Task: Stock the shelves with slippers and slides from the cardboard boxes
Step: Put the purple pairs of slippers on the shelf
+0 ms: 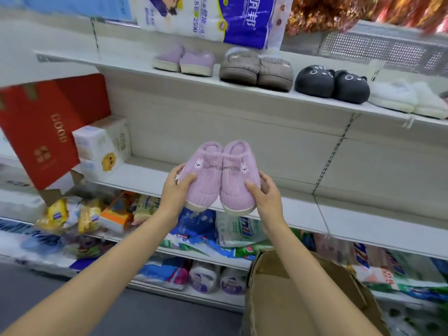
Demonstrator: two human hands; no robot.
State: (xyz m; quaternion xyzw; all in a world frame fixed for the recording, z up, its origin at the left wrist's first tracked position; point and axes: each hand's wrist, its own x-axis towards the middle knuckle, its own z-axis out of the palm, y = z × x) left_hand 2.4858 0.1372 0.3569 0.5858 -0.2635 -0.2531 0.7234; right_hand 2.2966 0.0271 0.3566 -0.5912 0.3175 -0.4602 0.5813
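held pair of slippers (219, 180) between left hand (175, 190) and right hand (268, 197), in front of middle shelf (363, 219). 4 pairs (259, 76) in a row on upper shelf (145, 70) above. cardboard box (303, 299) below right hand. tissue packs (101, 146) at left on middle shelf.

Setting: a retail shop aisle.
Fixture: white metal gondola shelving (242, 93) with slotted uprights, the landmark here.
Upper tier: slipper pairs (257, 69) set out in a row, one style beside the next.
Above it: wrapped toilet-paper multipacks (208, 18).
Left of the middle tier: boxed tissues (101, 146) and a red carton (41, 132).
Lower tiers: bagged packaged goods (206, 229).
Below right: an open cardboard box (291, 299).
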